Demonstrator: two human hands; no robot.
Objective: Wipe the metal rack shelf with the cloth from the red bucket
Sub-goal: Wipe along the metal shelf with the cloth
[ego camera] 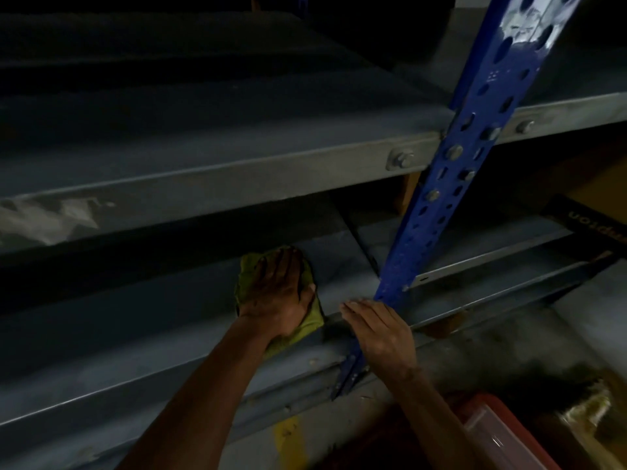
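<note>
A blue post (451, 178) with rows of punched holes slants from one o'clock down to the middle of the view, standing at the front edge of the shelf (176, 320) and closing off its right side. Bolts (400, 160) fix a grey beam (237, 184) of the upper level to this post, and that beam hangs over the back of the working space, leaving it in deep shadow. At five o'clock the rim of a red bucket (502, 432) shows on the floor, close beside the right forearm. At three o'clock a dark strap with pale lettering (590, 222) lies across the neighbouring bay. The yellow-green cloth (247, 276) lies flat on the shelf just left of centre, under the left hand (276, 295), whose fingers are stretched out straight and pressed on top of it, pointing to twelve o'clock. The right hand (380, 330) rests just beside it at four o'clock from the cloth, fingers loosely extended over the shelf's front lip at the foot of the post, gripping nothing. The shelf is dull grey metal, dusty and scuffed; the room is dim, with a stained concrete floor (492, 347) below.
</note>
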